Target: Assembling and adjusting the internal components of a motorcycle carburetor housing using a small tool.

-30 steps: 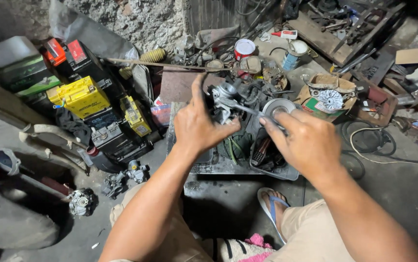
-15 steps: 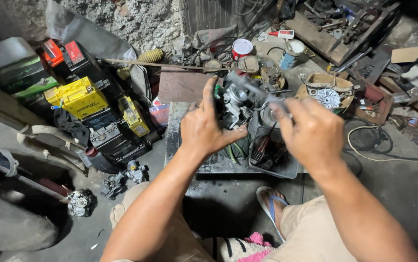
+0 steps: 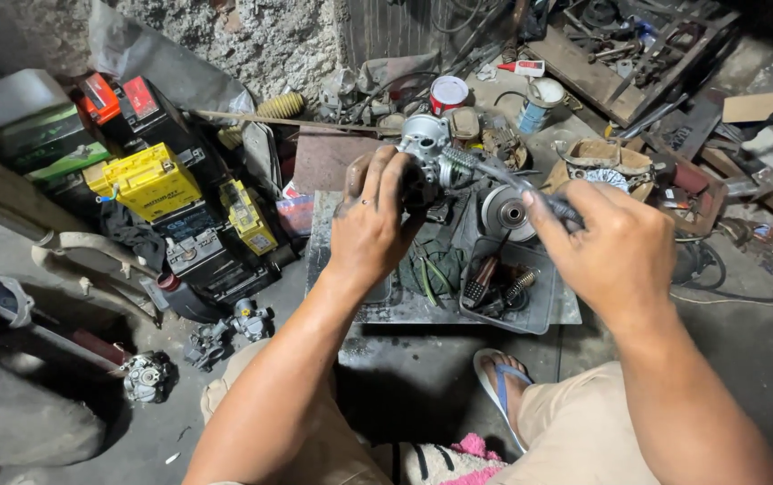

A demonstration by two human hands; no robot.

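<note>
We see a grey metal tray (image 3: 422, 310) on the floor; above it the left hand (image 3: 370, 224) clamps a silver cast-metal carburettor (image 3: 427, 148), upright; the right hand (image 3: 615, 247) grips a dark-handled screwdriver (image 3: 503, 180), shaft slanting up-left into it.

Cluttered tray (image 3: 566, 314) below, batteries (image 3: 148, 180) left.

You hold a silver-grey metal carburetor (image 3: 427, 148) in your grease-blackened left hand (image 3: 370, 224). The battery (image 3: 145, 180) at the left is bright yellow, with 2 red-topped black ones (image 3: 121, 103) behind it. The tin (image 3: 448, 92) is red with a white lid, your sandal strap (image 3: 503, 382) is blue, and the cloth (image 3: 481, 449) is pink.
</note>
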